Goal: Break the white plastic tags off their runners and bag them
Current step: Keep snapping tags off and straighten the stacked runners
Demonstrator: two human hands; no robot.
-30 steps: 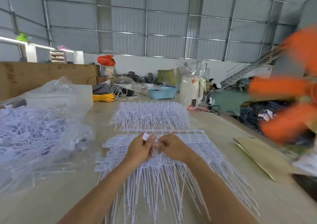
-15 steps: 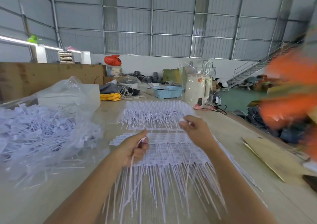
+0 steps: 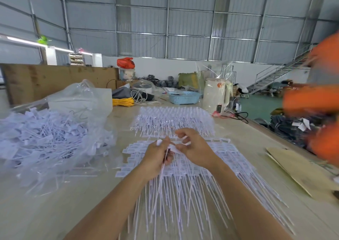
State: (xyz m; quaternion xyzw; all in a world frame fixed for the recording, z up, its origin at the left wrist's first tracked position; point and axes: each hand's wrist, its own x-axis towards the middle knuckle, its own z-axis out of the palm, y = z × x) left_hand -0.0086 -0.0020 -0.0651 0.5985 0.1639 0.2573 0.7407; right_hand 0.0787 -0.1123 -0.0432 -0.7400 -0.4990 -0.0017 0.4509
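Both hands were together over the near sheet of tags (image 3: pixel 211 168), left hand (image 3: pixel 156 159) gripping a few loose tags w/ stems hanging down, right hand (image 3: pixel 194 150) pinching a tag head next to it, 2nd sheet (image 3: pixel 172 118) just beyond, clear bag (image 3: pixel 55 137) of done tags off to the left.

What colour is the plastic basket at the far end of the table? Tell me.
Light blue, with small holes in its sides: the basket, seen only in the head view.

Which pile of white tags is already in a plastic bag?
The loose heap of tags on the left, inside the clear bag. The two flat stacks, one under the hands and one beyond them, lie bare on the table.
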